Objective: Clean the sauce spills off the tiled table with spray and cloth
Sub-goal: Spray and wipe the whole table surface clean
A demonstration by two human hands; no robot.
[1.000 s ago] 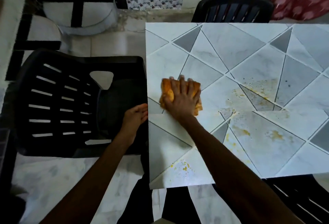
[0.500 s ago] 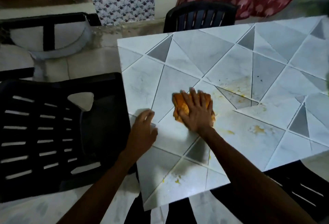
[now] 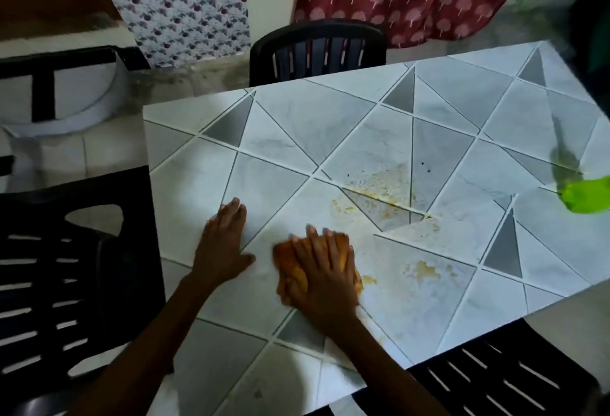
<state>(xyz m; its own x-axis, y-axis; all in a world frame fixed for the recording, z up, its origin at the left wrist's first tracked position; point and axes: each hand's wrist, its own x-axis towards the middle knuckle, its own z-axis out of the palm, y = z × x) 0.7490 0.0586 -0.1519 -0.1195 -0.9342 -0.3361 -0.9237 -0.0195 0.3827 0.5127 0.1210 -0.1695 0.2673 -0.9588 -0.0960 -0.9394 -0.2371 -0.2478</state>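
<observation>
Right hand (image 3: 325, 270) flat, fingers spread, pressing orange cloth (image 3: 290, 272) on tiled table (image 3: 330, 125); cloth bunched, long axis unclear. Left hand (image 3: 222, 244) open, palm-down just beside. Sauce stains (image 3: 424, 270) right of cloth.

I see open tabletop (image 3: 330, 125) across the far half. My left hand (image 3: 221, 247) and right hand (image 3: 325, 270) on the cloth (image 3: 290, 270) fill the near middle; a green object (image 3: 586, 196) stands at the right edge.

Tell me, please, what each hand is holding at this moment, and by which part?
The right hand presses flat on top of the orange cloth, pinning it to the tiled table. The left hand holds nothing, resting flat on the tiles.
</observation>
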